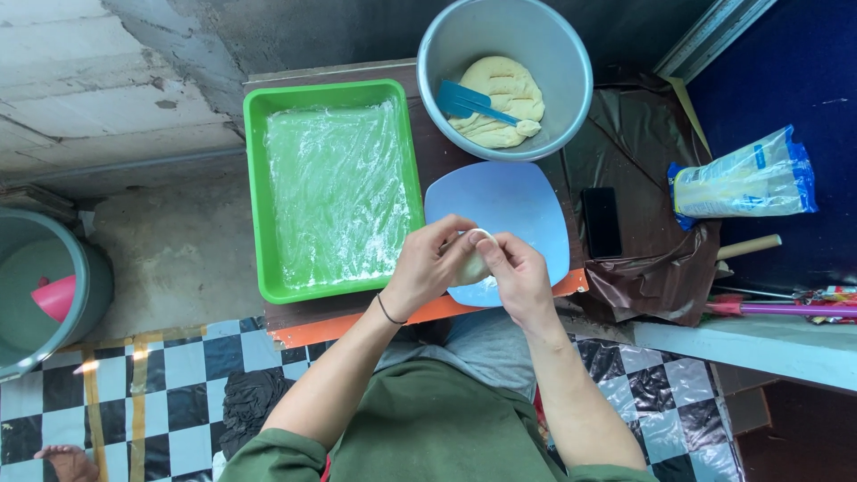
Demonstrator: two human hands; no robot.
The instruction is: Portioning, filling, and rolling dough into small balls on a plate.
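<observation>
Dough piece point(473, 265), seemingly half-hidden by hands point(478, 268)

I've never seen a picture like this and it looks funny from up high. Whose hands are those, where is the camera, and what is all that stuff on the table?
The camera sits on a person's head and looks straight down, so you see that person's own two arms reaching forward. The left hand and the right hand together pinch a small piece of pale dough between their fingers, just above a light blue plate. To the left of the plate lies a green tray lined with floury clear plastic. Behind the plate stands a grey bowl with a big lump of yellow dough and a blue scraper in it. To the right are a black phone and a plastic bag of something pale. Far left, on the floor, stands a grey bucket.
</observation>
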